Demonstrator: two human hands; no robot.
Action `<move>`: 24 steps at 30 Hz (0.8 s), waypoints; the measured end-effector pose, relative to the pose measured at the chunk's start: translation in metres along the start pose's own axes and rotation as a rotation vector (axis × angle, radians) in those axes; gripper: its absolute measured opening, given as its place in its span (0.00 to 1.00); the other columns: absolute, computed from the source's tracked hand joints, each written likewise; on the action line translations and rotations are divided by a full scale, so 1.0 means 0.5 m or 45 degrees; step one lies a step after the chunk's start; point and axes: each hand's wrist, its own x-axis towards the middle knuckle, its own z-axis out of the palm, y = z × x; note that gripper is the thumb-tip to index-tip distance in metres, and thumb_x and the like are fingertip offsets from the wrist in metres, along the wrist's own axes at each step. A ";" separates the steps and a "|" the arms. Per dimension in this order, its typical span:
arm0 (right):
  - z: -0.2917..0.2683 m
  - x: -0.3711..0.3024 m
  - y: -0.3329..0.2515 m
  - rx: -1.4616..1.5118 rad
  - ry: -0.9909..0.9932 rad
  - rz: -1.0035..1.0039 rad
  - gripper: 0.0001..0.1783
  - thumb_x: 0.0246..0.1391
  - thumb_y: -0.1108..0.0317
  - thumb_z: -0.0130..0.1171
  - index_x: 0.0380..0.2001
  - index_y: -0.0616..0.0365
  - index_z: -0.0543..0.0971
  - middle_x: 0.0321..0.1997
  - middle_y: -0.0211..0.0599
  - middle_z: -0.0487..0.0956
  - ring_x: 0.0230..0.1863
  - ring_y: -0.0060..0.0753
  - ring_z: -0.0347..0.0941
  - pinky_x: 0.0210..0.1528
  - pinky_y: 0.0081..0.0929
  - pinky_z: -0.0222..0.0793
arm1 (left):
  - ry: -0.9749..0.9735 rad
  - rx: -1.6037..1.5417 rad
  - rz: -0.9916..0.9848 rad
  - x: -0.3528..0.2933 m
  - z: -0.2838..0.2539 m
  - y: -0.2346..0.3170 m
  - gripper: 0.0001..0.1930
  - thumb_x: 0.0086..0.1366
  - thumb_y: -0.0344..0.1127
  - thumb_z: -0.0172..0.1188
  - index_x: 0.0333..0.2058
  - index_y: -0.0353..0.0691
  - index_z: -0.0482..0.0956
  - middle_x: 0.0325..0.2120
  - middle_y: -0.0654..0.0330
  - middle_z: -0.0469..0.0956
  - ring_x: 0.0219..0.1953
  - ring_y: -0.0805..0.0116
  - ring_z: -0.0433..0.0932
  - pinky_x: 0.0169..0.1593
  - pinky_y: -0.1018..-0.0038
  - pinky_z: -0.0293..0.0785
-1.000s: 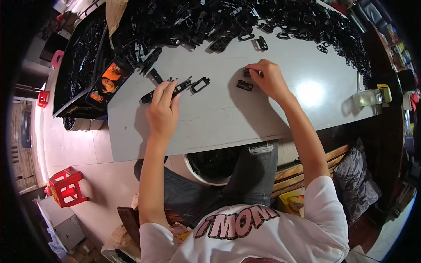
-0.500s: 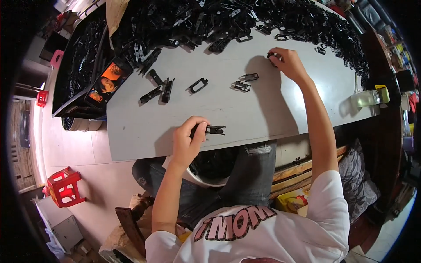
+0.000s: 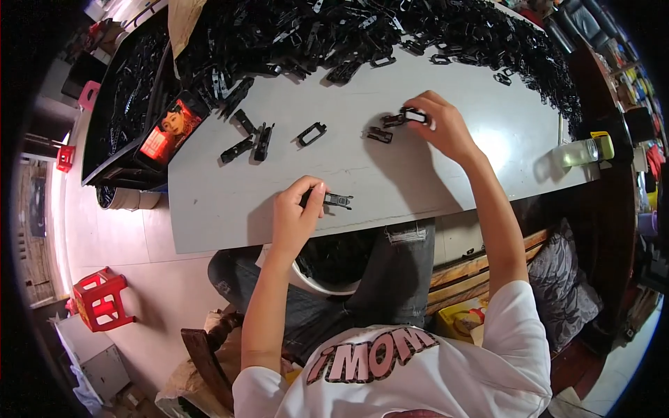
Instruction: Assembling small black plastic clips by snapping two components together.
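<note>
My left hand (image 3: 298,214), near the table's front edge, is closed on a long black plastic part (image 3: 339,201) whose slotted end sticks out to the right. Farther right, my right hand (image 3: 442,125) pinches a black oblong frame (image 3: 416,117) with an open middle. Just left of those fingers lie two small black clip-like parts (image 3: 380,135) on the table. A single black oblong frame (image 3: 311,134) rests between the hands, farther back. Several long black parts (image 3: 263,142) lie crossed together to its left.
A large heap of black parts (image 3: 300,38) covers the back of the grey table (image 3: 223,216). A phone (image 3: 172,131) leans at the left, before a black bin. A jar of pale liquid (image 3: 580,153) stands at the right edge. Below the table is a white bucket (image 3: 317,284) holding black parts.
My right hand has moved left and nearer with the black oblong frame, to beside the two small parts. The part in my left hand has turned slightly.
</note>
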 end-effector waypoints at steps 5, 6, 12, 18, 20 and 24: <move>0.015 0.017 -0.027 -0.031 -0.137 -0.216 0.16 0.46 0.74 0.62 0.42 0.55 0.77 0.42 0.34 0.75 0.42 0.42 0.73 0.42 0.33 0.71 | 0.018 -0.010 -0.016 -0.001 0.002 0.001 0.10 0.67 0.35 0.52 0.29 0.35 0.76 0.18 0.69 0.70 0.19 0.83 0.68 0.24 0.85 0.62; 0.018 0.018 -0.021 -0.082 -0.129 -0.249 0.17 0.45 0.73 0.62 0.42 0.54 0.77 0.42 0.34 0.75 0.42 0.42 0.73 0.43 0.33 0.71 | 0.020 -0.004 -0.021 0.000 0.004 0.002 0.10 0.67 0.35 0.52 0.29 0.35 0.76 0.18 0.69 0.70 0.19 0.83 0.68 0.24 0.85 0.62; 0.044 0.014 -0.016 -0.249 -0.069 -0.190 0.15 0.43 0.74 0.62 0.38 0.57 0.78 0.40 0.36 0.76 0.40 0.42 0.73 0.41 0.33 0.72 | 0.069 -0.039 0.005 0.001 0.006 -0.003 0.09 0.65 0.32 0.53 0.28 0.35 0.76 0.13 0.66 0.70 0.17 0.81 0.69 0.23 0.81 0.63; 0.061 -0.038 -0.153 0.251 -0.125 -0.327 0.15 0.40 0.75 0.61 0.37 0.59 0.78 0.34 0.39 0.76 0.34 0.42 0.74 0.35 0.32 0.72 | 0.179 0.071 0.044 0.005 0.011 -0.014 0.09 0.66 0.32 0.52 0.29 0.33 0.75 0.18 0.69 0.70 0.20 0.83 0.69 0.24 0.83 0.64; 0.084 -0.064 -0.198 0.259 -0.126 -0.358 0.16 0.40 0.75 0.61 0.37 0.59 0.78 0.34 0.39 0.76 0.34 0.42 0.74 0.35 0.32 0.72 | 0.217 0.120 0.079 0.011 0.015 -0.016 0.09 0.66 0.32 0.52 0.29 0.33 0.75 0.18 0.69 0.69 0.20 0.83 0.69 0.24 0.82 0.65; 0.099 -0.072 -0.223 0.246 -0.153 -0.377 0.16 0.39 0.75 0.62 0.37 0.60 0.78 0.34 0.38 0.75 0.35 0.41 0.74 0.35 0.32 0.72 | 0.271 0.054 0.067 0.013 0.025 0.004 0.06 0.64 0.31 0.53 0.31 0.33 0.75 0.17 0.60 0.75 0.21 0.76 0.74 0.27 0.77 0.69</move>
